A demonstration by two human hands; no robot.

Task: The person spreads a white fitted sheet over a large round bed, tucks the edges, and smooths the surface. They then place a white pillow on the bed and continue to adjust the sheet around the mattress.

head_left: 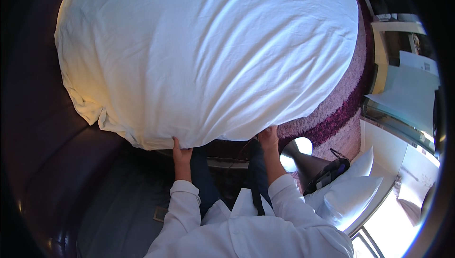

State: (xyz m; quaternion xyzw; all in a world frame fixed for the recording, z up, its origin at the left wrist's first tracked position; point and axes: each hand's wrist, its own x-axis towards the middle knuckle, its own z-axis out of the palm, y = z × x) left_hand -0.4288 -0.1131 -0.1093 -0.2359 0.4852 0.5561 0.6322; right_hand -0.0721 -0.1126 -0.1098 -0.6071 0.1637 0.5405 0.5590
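A large white bed sheet [189, 59] covers the mattress in front of me, with long diagonal wrinkles fanning over its right half. At its near edge my left hand [182, 155] grips the fabric, thumb on top and the other fingers hidden underneath. Farther right, my right hand [268, 138] is closed at the same edge, its fingertips tucked under the cloth. The sheet's near left corner hangs in bunched folds beside the dark headboard.
The dark padded headboard [35, 130] curves along the left. White pillows [353, 191] lie at the right, beside a dark cone-shaped stand [308, 163] and a dark bag [335, 170]. A purple and pink patterned rug [327, 125] borders the bed. A glass-topped desk [403, 92] stands far right.
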